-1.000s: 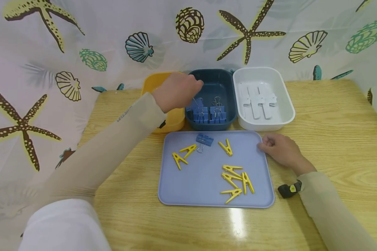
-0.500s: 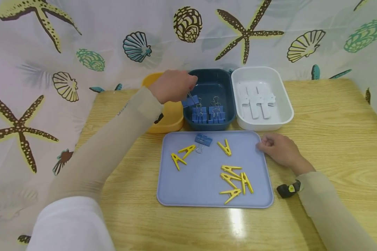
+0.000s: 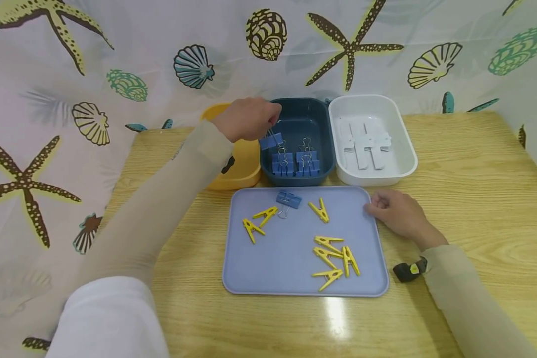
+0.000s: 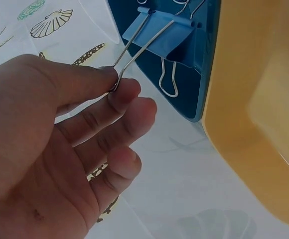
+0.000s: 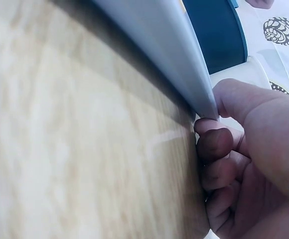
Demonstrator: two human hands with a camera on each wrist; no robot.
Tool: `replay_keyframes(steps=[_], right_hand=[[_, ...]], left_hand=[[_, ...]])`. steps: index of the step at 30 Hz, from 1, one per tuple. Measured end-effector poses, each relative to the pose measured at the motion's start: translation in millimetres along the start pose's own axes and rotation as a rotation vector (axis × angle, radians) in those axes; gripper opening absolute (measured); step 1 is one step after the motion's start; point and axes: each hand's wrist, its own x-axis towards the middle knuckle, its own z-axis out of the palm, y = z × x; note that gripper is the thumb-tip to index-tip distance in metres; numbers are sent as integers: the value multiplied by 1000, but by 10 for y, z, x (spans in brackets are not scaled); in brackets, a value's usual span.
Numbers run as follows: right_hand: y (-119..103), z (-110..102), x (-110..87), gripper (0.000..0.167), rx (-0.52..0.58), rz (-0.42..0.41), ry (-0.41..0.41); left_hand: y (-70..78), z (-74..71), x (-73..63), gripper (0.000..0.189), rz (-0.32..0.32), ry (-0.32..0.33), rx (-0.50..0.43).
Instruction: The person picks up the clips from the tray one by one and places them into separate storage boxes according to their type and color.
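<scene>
Blue binder clip [image 4: 159, 36] is hanging at the dark blue bin [image 3: 302, 113], looks like a placing step
Left hand [image 3: 249, 118] is pinching its wire handle, right hand [image 3: 399, 214] is gripping the tray [image 3: 277, 271] by its rim; I'm guessing next calls for lowering and letting go.

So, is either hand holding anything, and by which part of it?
The left hand pinches a blue clip by one wire handle, between thumb and fingertip. The right hand pinches the tray by its right edge.
</scene>
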Motion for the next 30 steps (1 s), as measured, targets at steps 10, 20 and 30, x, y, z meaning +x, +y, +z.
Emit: replay_keyframes(steps=[10, 20, 30], right_hand=[[0, 5, -1, 26, -1, 3, 2], [-1, 3, -10, 25, -3, 9, 1], [0, -3, -9, 26, -5, 13, -4]], left_hand=[[-23, 9, 98, 15, 17, 27, -16], [-4, -15, 167, 17, 3, 32, 3], [-15, 33, 282, 18, -1, 69, -18]])
